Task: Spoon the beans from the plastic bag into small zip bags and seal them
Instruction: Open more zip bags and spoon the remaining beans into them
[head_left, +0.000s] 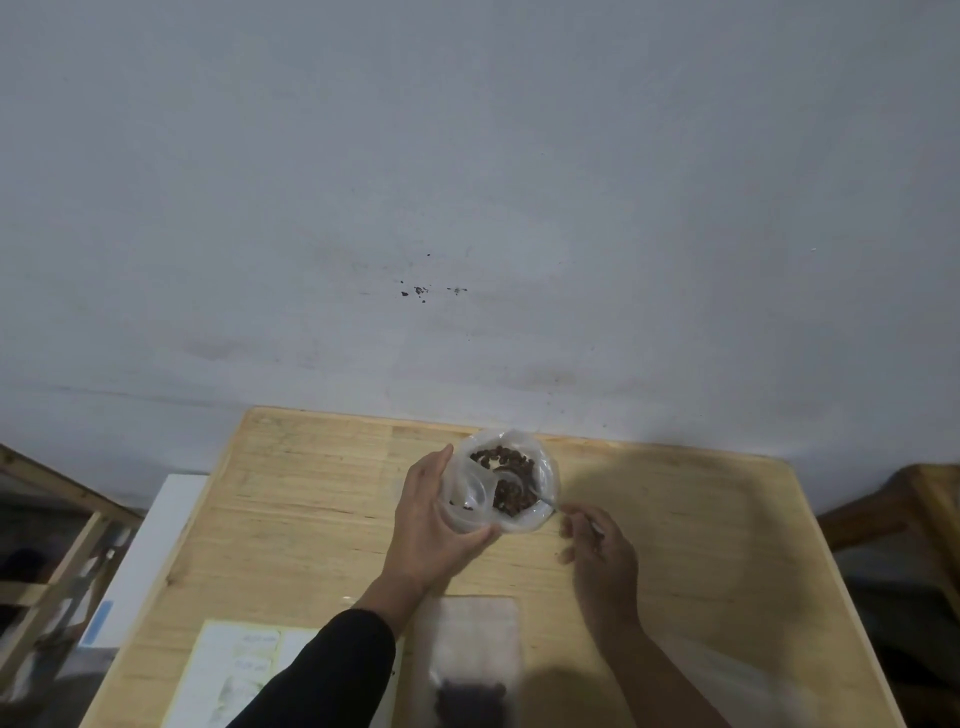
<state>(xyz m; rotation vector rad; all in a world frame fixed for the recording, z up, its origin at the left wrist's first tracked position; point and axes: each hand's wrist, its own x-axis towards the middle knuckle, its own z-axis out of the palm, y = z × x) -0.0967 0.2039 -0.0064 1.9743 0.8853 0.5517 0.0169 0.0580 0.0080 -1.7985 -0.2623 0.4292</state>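
Small zip bag (470, 649) with beans lying at near desk (701, 519) edge; left hand (434, 525) gripping plastic bag (501, 480) of beans (511, 483); right hand (597, 545) pinching spoon (550, 503) dipped in it

The rectangular wooden table (675, 545) is pale yellow-tan with fine straight grain lines, and the plaster wall (467, 182) behind it is grey-white with small dark specks and faint brownish stains. The clear, milky plastic bag (540, 470) holds dark brown beans (511, 493). The fabric sleeve (332, 670) is plain black, and the flat paper sheet (234, 675) is white with a pale yellow border.
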